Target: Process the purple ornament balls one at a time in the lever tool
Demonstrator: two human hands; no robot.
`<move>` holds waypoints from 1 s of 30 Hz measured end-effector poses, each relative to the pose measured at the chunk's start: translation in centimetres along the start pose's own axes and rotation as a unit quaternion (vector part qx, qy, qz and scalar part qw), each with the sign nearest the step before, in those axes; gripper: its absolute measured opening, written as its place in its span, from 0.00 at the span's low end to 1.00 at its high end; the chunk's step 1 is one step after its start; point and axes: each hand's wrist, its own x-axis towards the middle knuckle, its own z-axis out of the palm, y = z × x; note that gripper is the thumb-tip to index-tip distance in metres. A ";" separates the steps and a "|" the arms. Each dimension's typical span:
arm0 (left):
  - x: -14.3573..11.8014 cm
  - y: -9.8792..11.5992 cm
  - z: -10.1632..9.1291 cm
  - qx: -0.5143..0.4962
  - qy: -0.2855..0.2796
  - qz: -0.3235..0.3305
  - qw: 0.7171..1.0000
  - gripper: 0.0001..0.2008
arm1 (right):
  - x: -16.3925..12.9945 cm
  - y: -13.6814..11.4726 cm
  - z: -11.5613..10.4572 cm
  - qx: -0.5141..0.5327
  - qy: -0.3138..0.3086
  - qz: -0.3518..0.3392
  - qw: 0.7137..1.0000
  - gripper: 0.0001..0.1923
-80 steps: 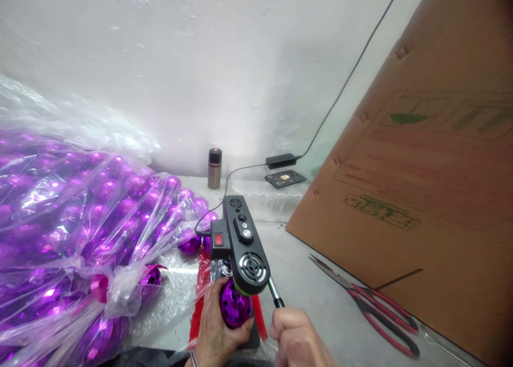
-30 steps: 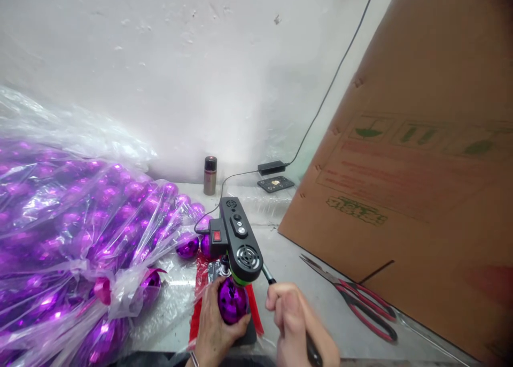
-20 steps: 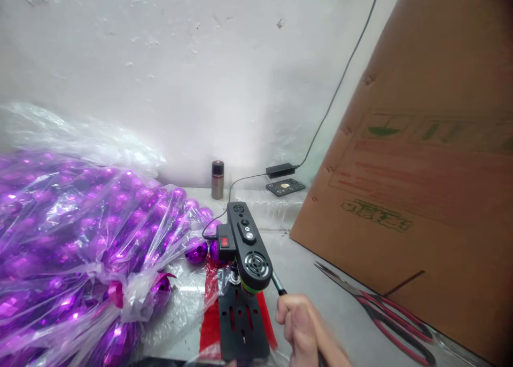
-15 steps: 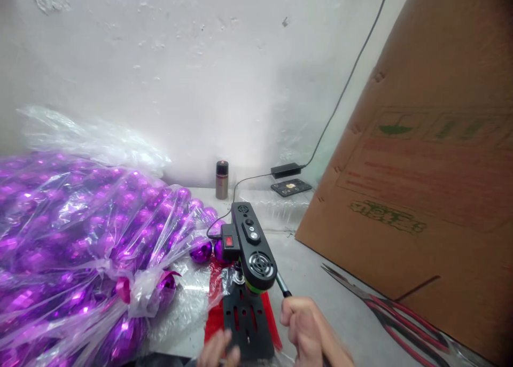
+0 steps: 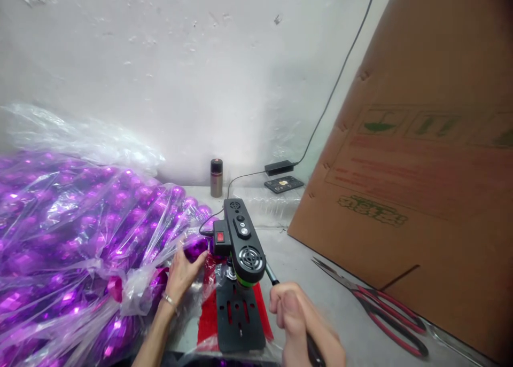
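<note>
A small black bench press with a red switch stands on a slotted black base plate over a red sheet. My right hand is closed around the press's black lever handle. My left hand reaches to the left of the press, its fingers touching a loose shiny purple ball at the mouth of a clear plastic bag of purple balls. The base plate under the press head holds nothing.
A large cardboard sheet leans at the right. Red-handled scissors lie in front of it. At the back by the wall stand a small metal can, a black power adapter with its cable, and a flat dark device.
My left hand took the purple ball off the press base, went out of view, then reached left to a loose ball by the bag. My right hand stayed on the lever.
</note>
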 end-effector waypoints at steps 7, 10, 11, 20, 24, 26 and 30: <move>-10.1 1.9 -0.2 -0.493 -0.045 -0.266 0.827 0.44 | 2.0 0.8 -1.4 -0.010 -0.104 -0.100 0.989 0.19; -12.6 2.5 1.9 -0.447 -0.019 -0.256 0.857 0.42 | 1.6 0.3 -1.0 -0.004 -0.069 -0.058 0.996 0.19; -13.0 2.6 2.5 -0.414 -0.015 -0.245 0.877 0.42 | 1.4 0.1 -0.8 0.002 -0.057 -0.046 0.997 0.20; -13.1 1.3 4.5 -0.182 -0.082 -0.072 0.977 0.43 | 0.5 -0.7 -0.2 0.016 -0.035 -0.007 0.999 0.20; -12.9 1.6 4.6 -0.162 -0.073 -0.050 0.983 0.42 | 0.6 -0.5 -0.3 0.022 -0.041 -0.007 0.999 0.20; -12.9 1.7 4.4 -0.164 -0.068 -0.050 0.983 0.42 | 0.7 -0.2 -0.5 0.025 -0.047 -0.011 0.999 0.20; -12.8 1.9 3.5 -0.160 -0.112 -0.042 0.980 0.42 | 0.8 0.2 -0.7 0.030 -0.052 -0.022 0.998 0.20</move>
